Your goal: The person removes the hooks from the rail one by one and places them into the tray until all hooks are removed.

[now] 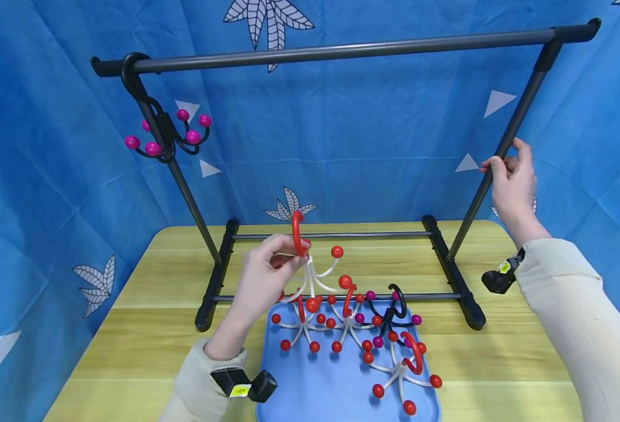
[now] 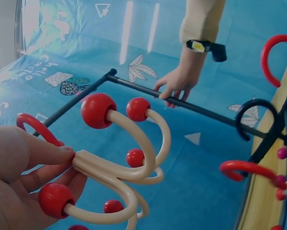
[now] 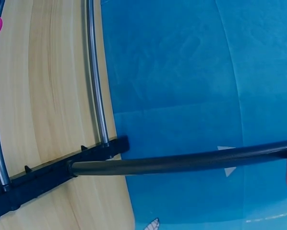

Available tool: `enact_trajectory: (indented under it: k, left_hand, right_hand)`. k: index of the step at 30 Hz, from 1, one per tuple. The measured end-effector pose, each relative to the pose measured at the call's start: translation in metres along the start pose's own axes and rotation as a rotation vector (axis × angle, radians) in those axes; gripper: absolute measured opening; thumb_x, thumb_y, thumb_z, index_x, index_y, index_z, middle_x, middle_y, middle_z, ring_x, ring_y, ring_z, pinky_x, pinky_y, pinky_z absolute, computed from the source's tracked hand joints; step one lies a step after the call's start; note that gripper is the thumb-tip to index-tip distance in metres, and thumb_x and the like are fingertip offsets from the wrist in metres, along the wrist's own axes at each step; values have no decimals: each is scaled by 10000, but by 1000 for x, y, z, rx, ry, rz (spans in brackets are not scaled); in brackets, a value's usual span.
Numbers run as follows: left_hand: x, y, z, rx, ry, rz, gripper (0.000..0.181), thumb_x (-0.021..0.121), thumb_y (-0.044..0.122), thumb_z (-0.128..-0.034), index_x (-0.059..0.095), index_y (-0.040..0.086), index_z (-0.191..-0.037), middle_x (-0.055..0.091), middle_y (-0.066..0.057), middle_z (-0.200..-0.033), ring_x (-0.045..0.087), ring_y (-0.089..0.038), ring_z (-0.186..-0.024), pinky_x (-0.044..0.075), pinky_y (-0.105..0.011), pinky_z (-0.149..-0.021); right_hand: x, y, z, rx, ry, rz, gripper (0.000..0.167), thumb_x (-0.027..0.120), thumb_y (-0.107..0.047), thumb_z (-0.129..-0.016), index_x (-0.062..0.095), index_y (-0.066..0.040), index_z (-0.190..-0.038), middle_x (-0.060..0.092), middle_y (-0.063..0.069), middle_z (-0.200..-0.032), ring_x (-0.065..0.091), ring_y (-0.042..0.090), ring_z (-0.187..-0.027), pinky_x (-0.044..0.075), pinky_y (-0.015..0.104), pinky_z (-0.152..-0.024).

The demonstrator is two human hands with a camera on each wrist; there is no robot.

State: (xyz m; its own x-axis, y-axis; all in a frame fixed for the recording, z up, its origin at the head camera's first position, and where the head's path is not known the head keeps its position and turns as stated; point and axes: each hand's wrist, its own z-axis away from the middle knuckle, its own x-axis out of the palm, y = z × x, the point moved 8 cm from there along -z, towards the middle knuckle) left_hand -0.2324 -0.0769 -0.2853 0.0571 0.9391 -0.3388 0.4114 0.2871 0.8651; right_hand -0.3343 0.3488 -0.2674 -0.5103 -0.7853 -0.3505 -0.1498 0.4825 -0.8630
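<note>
My left hand (image 1: 264, 272) pinches a white multi-arm hook hanger (image 2: 126, 175) by the base of its red hook, holding it upright above the tray's far edge. Red balls cap its curved arms. On the right, my right hand (image 1: 515, 187) grips the right post (image 1: 525, 105) of a black garment rack (image 1: 341, 54), thumb in front. Only a sliver of that hand shows in the right wrist view. A black hook hanger (image 1: 167, 138) with pink balls hangs at the left end of the top bar.
A blue tray (image 1: 325, 392) lies before the rack, holding several hook hangers: white ones with red hooks (image 1: 412, 354) and a black one (image 1: 390, 316) with pink balls. The rack's feet (image 1: 449, 272) stand on a wooden table (image 1: 146, 340). Behind hangs a blue patterned cloth (image 1: 362, 135).
</note>
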Motion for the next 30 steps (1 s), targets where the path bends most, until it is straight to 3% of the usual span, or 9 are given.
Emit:
enact_trajectory:
  k: [9, 18, 23, 30]
  left_hand:
    - [23, -12, 26, -3, -92, 13, 133, 656, 58, -818, 668, 144, -919, 643, 33, -917, 620, -91, -819, 526, -272, -726]
    - [41, -15, 47, 49, -225, 50, 186, 639, 8, -812, 663, 154, -924, 634, 68, -906, 607, -93, -808, 527, -268, -720]
    - [52, -23, 58, 20, -293, 73, 159, 650, 45, -816, 657, 184, -893, 625, 73, -911, 609, -91, -824, 527, -266, -733]
    - [66, -38, 67, -23, -337, 100, 126, 647, 72, -825, 654, 183, -883, 626, 56, -931, 613, -91, -840, 527, -266, -756]
  right_hand:
    - [1, 0, 0, 14, 14, -23, 437, 359, -322, -967, 228, -322, -1384, 521, -188, -915, 524, -58, -855, 341, 348, -1029]
    - [2, 0, 0, 6, 11, -32, 429, 359, -311, -970, 234, -323, -1380, 526, -179, -916, 528, -48, -857, 349, 347, -1013]
    - [2, 1, 0, 9, 6, -37, 441, 359, -314, -968, 224, -314, -1388, 523, -176, -913, 526, -47, -855, 347, 349, -1017]
    - [2, 1, 0, 1, 6, -28, 450, 345, -306, -974, 200, -298, -1400, 507, -173, -906, 522, -62, -841, 365, 321, -988]
